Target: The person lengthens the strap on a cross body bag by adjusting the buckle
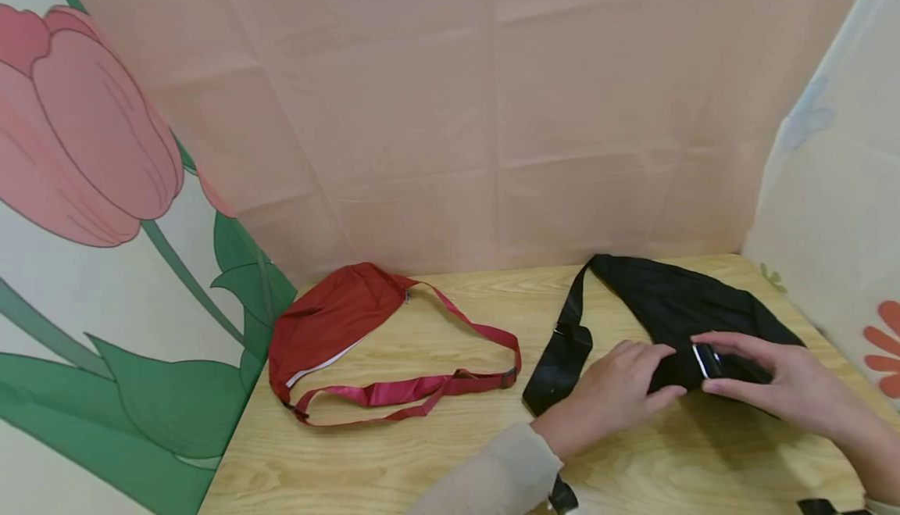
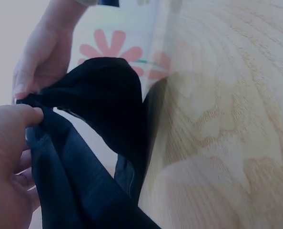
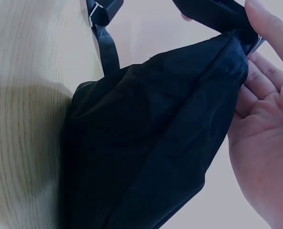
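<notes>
A black waist bag stands on the right side of the table. My left hand pinches its wide black strap between thumb and fingers. Opposite it, my right hand grips a shiny-edged black buckle at the near end of the bag. In the right wrist view the bag's body hangs from that corner, tilted, its lower side close to the tabletop. The two hands nearly meet in the left wrist view, and the strap's end is partly hidden by the left fingers.
A red waist bag lies to the left, its red strap looped on the wooden table. A pink cloth backdrop rises behind. Flower-printed panels flank both sides.
</notes>
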Action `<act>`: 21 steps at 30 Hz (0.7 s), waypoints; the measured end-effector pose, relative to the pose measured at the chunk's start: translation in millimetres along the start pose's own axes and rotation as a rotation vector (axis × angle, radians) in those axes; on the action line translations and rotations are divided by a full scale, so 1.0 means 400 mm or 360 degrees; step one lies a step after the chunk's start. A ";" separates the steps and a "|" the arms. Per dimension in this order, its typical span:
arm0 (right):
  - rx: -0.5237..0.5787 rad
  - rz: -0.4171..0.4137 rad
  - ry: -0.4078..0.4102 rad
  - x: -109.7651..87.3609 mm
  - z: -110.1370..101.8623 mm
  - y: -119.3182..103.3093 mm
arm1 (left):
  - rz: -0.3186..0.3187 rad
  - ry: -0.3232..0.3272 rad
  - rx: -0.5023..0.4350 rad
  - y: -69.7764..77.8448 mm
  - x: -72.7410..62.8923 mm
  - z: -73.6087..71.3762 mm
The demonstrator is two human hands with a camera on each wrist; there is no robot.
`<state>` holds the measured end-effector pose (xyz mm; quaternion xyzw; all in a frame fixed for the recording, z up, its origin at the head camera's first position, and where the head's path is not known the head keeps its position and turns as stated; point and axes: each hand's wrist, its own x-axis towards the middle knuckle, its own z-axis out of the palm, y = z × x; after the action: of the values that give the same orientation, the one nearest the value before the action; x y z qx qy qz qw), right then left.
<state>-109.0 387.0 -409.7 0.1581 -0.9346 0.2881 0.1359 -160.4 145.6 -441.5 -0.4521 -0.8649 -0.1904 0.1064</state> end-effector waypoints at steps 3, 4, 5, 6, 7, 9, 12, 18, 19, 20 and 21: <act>0.0052 -0.0001 -0.0013 -0.003 0.002 0.001 | -0.0045 -0.0030 -0.0069 0.000 0.002 0.003; 0.0072 -0.0008 -0.0016 -0.004 0.002 0.002 | -0.0060 -0.0041 -0.0088 0.001 0.003 0.004; 0.0095 -0.0011 -0.0013 -0.005 0.003 0.002 | -0.0075 -0.0053 -0.0107 0.001 0.003 0.005; 0.0119 -0.0016 -0.0011 -0.006 0.004 0.002 | -0.0090 -0.0064 -0.0127 0.002 0.003 0.006; 0.0140 -0.0020 -0.0011 -0.007 0.005 0.002 | -0.0102 -0.0076 -0.0141 0.003 0.003 0.007; 0.0179 -0.0059 -0.0029 -0.009 0.005 0.005 | -0.0104 -0.0076 -0.0151 0.004 0.004 0.008; 0.0240 -0.0096 -0.0067 -0.011 0.002 0.008 | -0.0110 -0.0070 -0.0174 0.006 0.004 0.008; 0.0286 -0.0112 -0.0113 -0.013 -0.002 0.011 | -0.0106 -0.0072 -0.0182 0.006 0.001 0.003; 0.0287 -0.0106 -0.0094 -0.012 -0.001 0.010 | -0.0105 -0.0074 -0.0178 0.006 0.001 0.002; 0.0281 -0.0101 -0.0075 -0.012 -0.001 0.009 | -0.0101 -0.0074 -0.0170 0.006 0.001 0.001; 0.0272 -0.0110 -0.0063 -0.012 0.000 0.007 | -0.0098 -0.0075 -0.0166 0.006 0.001 0.000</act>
<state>-105.8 390.4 -412.8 0.2069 -0.9032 0.3587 0.1133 -158.8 147.1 -440.9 -0.4345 -0.8696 -0.2278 0.0562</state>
